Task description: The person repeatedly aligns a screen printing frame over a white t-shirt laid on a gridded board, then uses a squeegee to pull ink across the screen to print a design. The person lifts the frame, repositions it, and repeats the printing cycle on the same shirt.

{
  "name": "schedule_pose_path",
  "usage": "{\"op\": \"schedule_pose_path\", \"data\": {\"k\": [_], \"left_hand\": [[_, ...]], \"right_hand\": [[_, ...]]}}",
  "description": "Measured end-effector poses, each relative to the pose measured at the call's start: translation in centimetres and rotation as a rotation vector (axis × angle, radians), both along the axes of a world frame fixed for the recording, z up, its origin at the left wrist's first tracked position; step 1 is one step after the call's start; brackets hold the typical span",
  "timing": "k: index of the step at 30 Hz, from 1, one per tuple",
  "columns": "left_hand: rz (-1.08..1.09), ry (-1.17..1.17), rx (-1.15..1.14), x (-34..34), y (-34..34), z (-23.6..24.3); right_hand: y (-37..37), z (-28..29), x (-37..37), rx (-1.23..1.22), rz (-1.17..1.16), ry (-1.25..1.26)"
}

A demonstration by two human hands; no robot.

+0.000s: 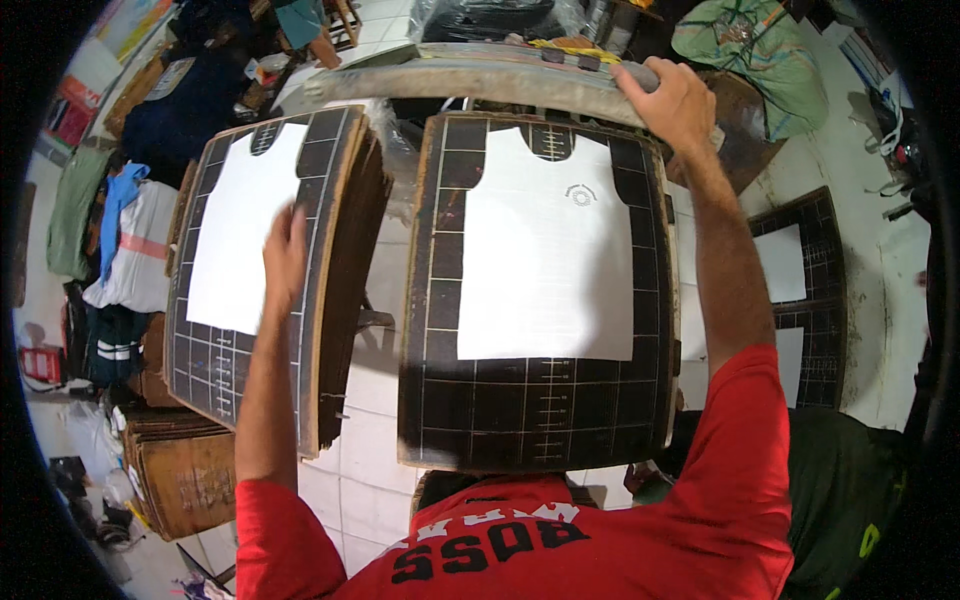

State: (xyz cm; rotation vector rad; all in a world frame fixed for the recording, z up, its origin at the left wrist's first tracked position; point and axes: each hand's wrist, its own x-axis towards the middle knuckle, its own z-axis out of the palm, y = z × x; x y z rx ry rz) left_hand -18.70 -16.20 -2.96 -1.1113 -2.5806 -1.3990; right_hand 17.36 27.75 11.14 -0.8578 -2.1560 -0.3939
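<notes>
My left hand (285,258) is over the left board (225,365), beside the right edge of a white shirt-shaped cloth panel (235,230); its fingers are stretched out and hold nothing. At the far side, my right hand (678,108) grips the right end of a raised screen-printing frame (480,88), seen nearly edge-on. Below the frame, a second white shirt panel (540,270) lies flat on the middle board (480,410), which is dark with a pale ruled grid. A small round dark print (581,197) marks its upper right; a shadow falls across its lower right.
More gridded boards (820,260) with white panels lean at the right. A stack of brown boards (185,475) stands lower left. Bundled cloth and bags (135,235) crowd the left side. A green sack (750,60) sits at the back right. White floor tiles (375,420) show between the boards.
</notes>
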Motion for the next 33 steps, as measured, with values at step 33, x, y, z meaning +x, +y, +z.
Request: {"op": "schedule_pose_path", "data": {"k": [33], "left_hand": [[-0.201,-0.063,-0.340,27.4,-21.6,-1.0]], "right_hand": [[3.9,8.0,-3.0,-0.326,-0.209,-0.177]]}}
